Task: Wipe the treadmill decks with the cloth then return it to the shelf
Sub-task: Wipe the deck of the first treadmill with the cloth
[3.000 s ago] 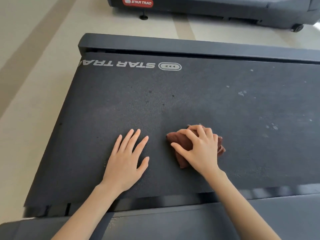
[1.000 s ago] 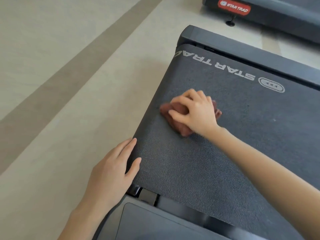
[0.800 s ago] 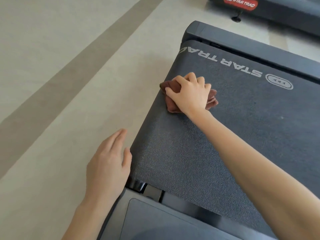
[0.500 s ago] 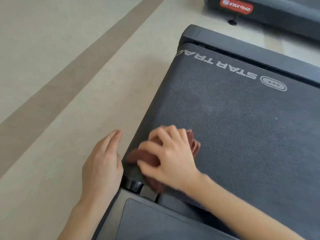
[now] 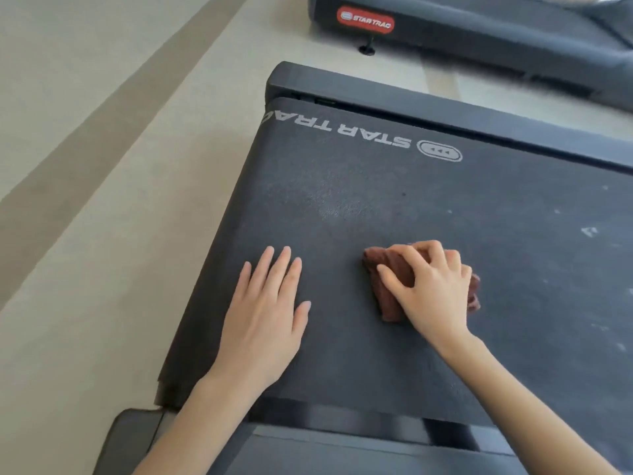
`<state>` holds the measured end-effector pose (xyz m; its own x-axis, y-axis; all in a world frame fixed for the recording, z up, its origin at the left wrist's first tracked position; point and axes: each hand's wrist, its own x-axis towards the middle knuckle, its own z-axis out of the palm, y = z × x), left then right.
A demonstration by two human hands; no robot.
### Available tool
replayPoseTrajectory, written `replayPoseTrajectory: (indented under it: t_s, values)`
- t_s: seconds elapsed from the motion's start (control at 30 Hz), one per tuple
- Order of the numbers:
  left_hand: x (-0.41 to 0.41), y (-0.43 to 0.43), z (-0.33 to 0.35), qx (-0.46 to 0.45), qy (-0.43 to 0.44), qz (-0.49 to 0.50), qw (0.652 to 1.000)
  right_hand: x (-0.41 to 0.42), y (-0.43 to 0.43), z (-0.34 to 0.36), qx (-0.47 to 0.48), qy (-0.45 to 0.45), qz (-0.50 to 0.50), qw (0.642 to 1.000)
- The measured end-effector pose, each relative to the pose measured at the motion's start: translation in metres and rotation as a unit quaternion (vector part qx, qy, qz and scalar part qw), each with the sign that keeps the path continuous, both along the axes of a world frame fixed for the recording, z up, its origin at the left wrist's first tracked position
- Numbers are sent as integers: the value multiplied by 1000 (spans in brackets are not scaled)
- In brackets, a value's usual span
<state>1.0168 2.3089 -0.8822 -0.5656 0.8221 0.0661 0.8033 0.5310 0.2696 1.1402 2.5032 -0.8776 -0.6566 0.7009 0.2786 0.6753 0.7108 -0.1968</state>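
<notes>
The dark grey treadmill deck (image 5: 394, 207) with white STAR TRAC lettering fills the middle of the view. A crumpled brown cloth (image 5: 385, 281) lies on the belt near its middle, pressed down under my right hand (image 5: 431, 289), whose fingers curl over it. My left hand (image 5: 270, 310) rests flat on the belt to the left of the cloth, fingers spread, holding nothing. Pale specks dot the belt's right part. The shelf is not in view.
A second treadmill (image 5: 479, 32) with a red STAR TRAC badge stands at the top. Beige floor (image 5: 102, 200) with a darker stripe runs along the left. The treadmill's near side rail (image 5: 342, 440) lies under my forearms.
My right hand has slid the cloth from the belt's near left corner rightward to its middle. My left hand has moved from beside the belt's edge onto the belt, lying flat.
</notes>
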Motion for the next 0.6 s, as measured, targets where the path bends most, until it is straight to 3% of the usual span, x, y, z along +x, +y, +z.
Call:
replayPoseTrajectory:
  t_s: [0.1, 0.2, 0.33, 0.43, 0.6]
  values:
    - [9, 33, 5, 26, 12, -38, 999, 48, -38, -3, 13, -3, 92, 996]
    - [14, 51, -5, -4, 18, -43, 999, 89, -50, -6, 26, 9, 179, 983]
    - [18, 50, -18, -15, 10, -34, 999, 81, -20, -1, 30, -8, 273, 961]
    - [17, 49, -19, -13, 15, -46, 999, 44, 13, 1, 40, -13, 198, 979]
    - [16, 49, -20, -14, 21, -43, 999, -24, 54, 1, -4, -48, -62, 997]
